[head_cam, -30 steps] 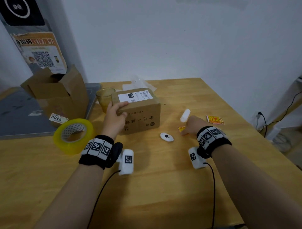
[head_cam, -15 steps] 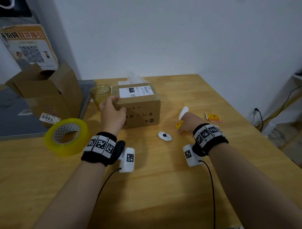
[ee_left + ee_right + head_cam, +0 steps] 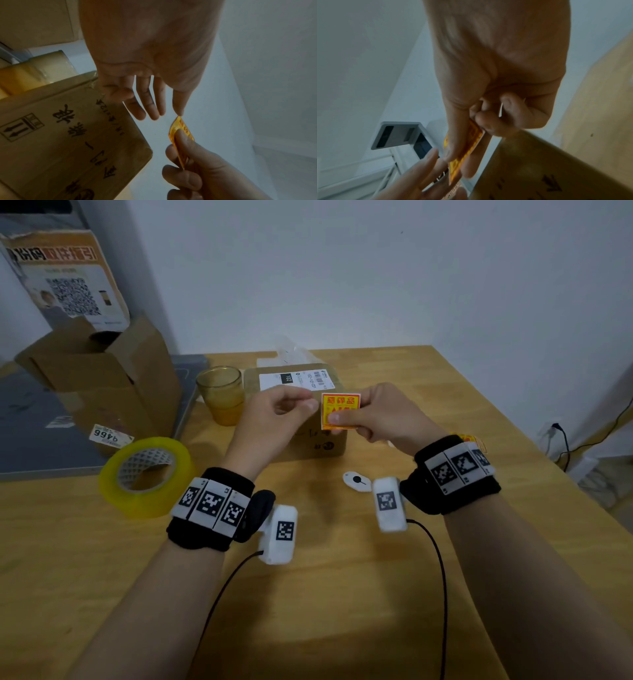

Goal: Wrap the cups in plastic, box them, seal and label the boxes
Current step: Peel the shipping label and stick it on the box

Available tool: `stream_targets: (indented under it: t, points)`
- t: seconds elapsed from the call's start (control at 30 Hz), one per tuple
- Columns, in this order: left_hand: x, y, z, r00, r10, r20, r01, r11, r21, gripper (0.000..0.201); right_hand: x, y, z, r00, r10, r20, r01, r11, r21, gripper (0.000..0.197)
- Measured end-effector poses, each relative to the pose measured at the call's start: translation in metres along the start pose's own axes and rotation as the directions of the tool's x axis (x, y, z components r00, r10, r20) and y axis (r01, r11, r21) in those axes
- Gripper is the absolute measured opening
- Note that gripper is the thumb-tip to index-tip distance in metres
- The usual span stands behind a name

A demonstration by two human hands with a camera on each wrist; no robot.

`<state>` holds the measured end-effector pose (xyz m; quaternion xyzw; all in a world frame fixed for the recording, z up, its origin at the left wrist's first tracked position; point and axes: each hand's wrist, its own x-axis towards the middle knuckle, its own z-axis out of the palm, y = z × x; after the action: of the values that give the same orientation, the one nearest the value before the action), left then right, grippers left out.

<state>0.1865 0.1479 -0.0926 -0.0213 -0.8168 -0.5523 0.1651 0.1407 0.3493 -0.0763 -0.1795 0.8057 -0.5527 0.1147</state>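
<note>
Both hands are up in the middle of the head view, above the sealed box. The right hand has the orange sticker in a tight grip, thumb on the printed face and fingers curled behind, holding it upright with its red characters facing the camera. The left hand is right at the sticker's left edge; in the left wrist view its fingers hang fairly straight and relaxed, with the thumb tip just at the sticker's top corner. Whether that thumb actually touches the corner is hard to say from these angles. So the left grip is loose and holds nothing firmly.

The box sits on the wooden surface just behind the hands, flaps closed, a white shipping label across its top and black printed characters on its near side. Just left of it stands an amber glass cup, upright and unwrapped. Clear plastic lies crumpled behind the box, near the wall.

At centre left of the frame, a yellow tape roll lies flat on the surface. Behind it, at upper left, an open cardboard carton stands with its flaps up, a small white tag reading 9466 on its lower front. A small white oval device rests on the surface between the wrists, near the right wristband. More orange stickers peek out beyond the right wrist.
</note>
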Motion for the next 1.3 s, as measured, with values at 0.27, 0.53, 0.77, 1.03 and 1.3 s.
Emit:
stream_targets:
  t: [0.27, 0.53, 0.77, 1.03, 1.3]
  points:
    - [0.003, -0.018, -0.005, 0.998, -0.054, 0.039, 0.058, 0.992, -0.115, 0.005, 0.022, 0.013, 0.02, 0.998, -0.013, 0.057, 0.019, 0.995, -0.096, 0.023]
    - [0.012, -0.026, 0.008, 0.995, -0.089, 0.052, 0.094, 0.992, -0.088, 0.006, 0.023, 0.025, 0.007, 0.997, -0.047, -0.064, 0.043, 0.997, -0.057, 0.019]
    - [0.015, -0.027, 0.008, 0.988, -0.119, 0.097, 0.132, 0.981, -0.139, 0.017, 0.022, 0.029, -0.003, 0.99, -0.027, -0.142, 0.024, 0.999, -0.028, 0.01]
    - [0.015, -0.024, -0.003, 0.969, -0.183, 0.168, 0.216, 0.955, -0.205, 0.015, 0.023, 0.02, -0.002, 0.992, -0.078, -0.097, 0.063, 0.987, -0.145, 0.014]
    - [0.016, -0.027, -0.001, 0.965, -0.174, 0.196, 0.217, 0.95, -0.225, 0.016, 0.02, 0.015, -0.005, 0.991, -0.096, -0.09, 0.077, 0.979, -0.188, 0.015]
